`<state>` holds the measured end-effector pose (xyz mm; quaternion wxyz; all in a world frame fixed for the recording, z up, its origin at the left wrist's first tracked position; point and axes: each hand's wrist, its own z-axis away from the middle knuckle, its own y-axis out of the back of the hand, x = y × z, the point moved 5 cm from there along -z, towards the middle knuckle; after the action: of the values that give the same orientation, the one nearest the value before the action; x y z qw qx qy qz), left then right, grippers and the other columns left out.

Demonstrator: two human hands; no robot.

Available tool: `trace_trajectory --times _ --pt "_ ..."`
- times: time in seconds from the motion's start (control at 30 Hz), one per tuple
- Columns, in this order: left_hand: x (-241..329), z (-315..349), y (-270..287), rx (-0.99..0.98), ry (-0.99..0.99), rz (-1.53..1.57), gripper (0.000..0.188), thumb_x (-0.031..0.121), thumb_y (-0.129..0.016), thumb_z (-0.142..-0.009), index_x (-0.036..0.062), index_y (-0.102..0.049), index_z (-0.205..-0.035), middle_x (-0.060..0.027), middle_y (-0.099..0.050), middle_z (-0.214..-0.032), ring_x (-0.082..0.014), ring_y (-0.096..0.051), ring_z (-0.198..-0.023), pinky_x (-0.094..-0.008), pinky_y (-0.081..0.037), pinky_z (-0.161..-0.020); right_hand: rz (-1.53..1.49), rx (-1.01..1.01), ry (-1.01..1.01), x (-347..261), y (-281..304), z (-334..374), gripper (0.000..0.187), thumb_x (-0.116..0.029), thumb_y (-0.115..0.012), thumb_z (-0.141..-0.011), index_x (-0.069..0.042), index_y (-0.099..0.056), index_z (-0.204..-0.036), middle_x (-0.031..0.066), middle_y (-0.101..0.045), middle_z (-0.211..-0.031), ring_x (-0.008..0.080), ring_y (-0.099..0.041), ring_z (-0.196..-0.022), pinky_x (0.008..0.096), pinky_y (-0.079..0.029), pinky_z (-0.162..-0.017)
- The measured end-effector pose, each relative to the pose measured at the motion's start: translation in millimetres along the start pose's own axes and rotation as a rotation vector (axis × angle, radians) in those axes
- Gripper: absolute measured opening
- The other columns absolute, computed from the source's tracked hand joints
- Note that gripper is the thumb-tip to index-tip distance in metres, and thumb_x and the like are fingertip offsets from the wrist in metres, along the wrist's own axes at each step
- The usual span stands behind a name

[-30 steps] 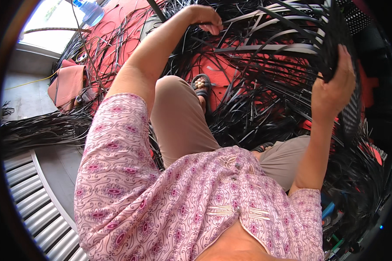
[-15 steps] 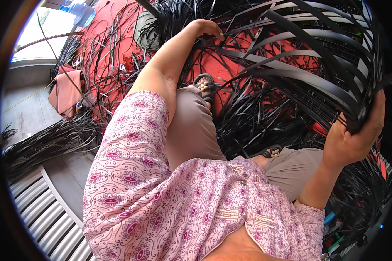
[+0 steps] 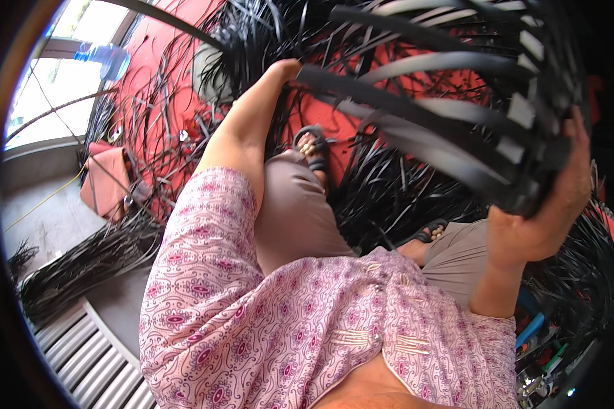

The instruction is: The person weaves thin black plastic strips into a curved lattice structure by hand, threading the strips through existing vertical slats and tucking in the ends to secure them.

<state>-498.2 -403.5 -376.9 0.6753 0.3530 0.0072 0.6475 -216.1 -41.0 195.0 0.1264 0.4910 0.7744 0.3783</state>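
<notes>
The woven strap piece (image 3: 523, 110) is at far right, its long straps running leftward from the right hand (image 3: 540, 221), which is nearer and clasps its near edge. The left hand (image 3: 286, 69) is beside one strap's left end; its grip cannot be told. Red matting (image 3: 324, 114) lies beneath.

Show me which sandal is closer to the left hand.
The upper sandal, set against the red flooring; the other sandal is lower, beside the right trouser leg, farther from the left hand.
</notes>
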Motion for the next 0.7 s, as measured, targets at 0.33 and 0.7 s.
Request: trace_trajectory --times 0.33,0.7 --pt "-82 138 49 1.081 -0.110 1.027 0.018 0.011 -0.067 -0.087 -0.0006 -0.070 -0.101 -0.0056 -0.068 -0.086 -0.0147 -0.062 -0.077 -0.0303 -0.050 -0.069 -0.103 0.090 -0.050 -35 -22 -4 0.037 -0.017 -0.059 -0.093 -0.006 -0.057 -0.129 0.0147 -0.059 -0.129 0.0309 -0.059 -0.117 0.0441 -0.043 -0.099" --pt "251 477 39 1.672 -0.359 0.583 0.016 0.005 -0.063 -0.093 0.0049 -0.075 -0.104 -0.0029 -0.072 -0.096 -0.0090 -0.065 -0.085 -0.0238 -0.051 -0.079 -0.103 0.042 -0.072 -177 -165 4 0.031 -0.016 -0.061 -0.088 -0.010 -0.062 -0.119 0.0070 -0.058 -0.121 0.0234 -0.055 -0.117 0.0430 -0.040 -0.100"
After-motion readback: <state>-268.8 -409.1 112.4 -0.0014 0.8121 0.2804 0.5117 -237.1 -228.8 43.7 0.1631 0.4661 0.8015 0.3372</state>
